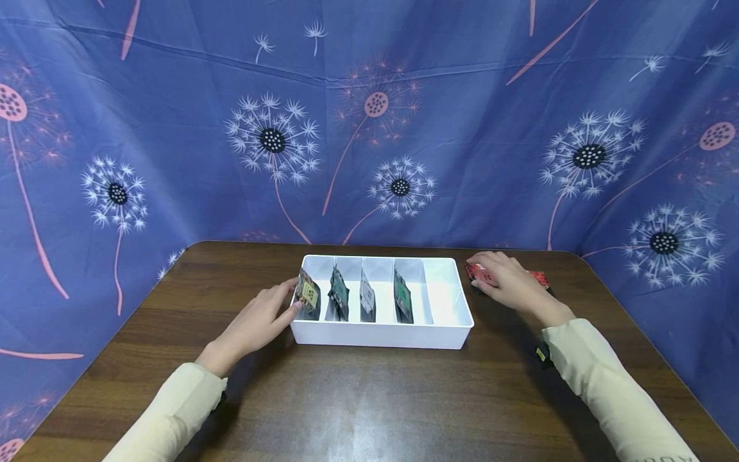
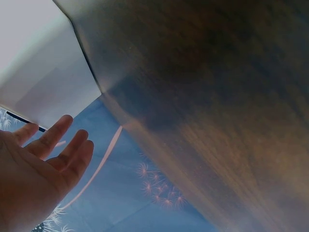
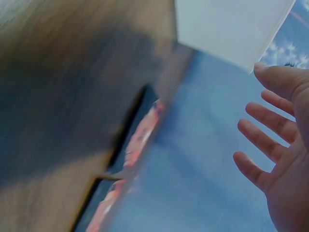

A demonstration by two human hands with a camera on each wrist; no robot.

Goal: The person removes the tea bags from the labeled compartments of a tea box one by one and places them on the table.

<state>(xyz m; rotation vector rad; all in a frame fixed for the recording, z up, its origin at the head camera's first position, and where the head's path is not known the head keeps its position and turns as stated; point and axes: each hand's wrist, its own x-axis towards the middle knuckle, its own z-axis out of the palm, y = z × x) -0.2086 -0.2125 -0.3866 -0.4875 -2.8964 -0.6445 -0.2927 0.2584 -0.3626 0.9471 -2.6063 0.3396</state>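
Observation:
A white tray [image 1: 378,334] with divided compartments stands on the table, and small packets lean in it. My left hand [image 1: 258,321] is at the tray's left end, thumb tip at the rim beside a yellow-labelled packet [image 1: 308,294]. Its fingers look loosely extended near the tray's wall [image 2: 43,92] in the left wrist view. Over to the right, my right hand [image 1: 510,282] hovers over red packets [image 1: 484,274] lying on the table. The right wrist view shows that hand's fingers spread, nothing between them, with two red packets [image 3: 140,137] lower down.
Two packets with green labels [image 1: 339,295] [image 1: 403,298] and a pale-labelled packet [image 1: 367,298] stand in separate compartments. The tray's rightmost compartment [image 1: 447,295] shows its bare floor. A blue dandelion-print cloth [image 1: 462,141] hangs behind the brown table [image 1: 358,398].

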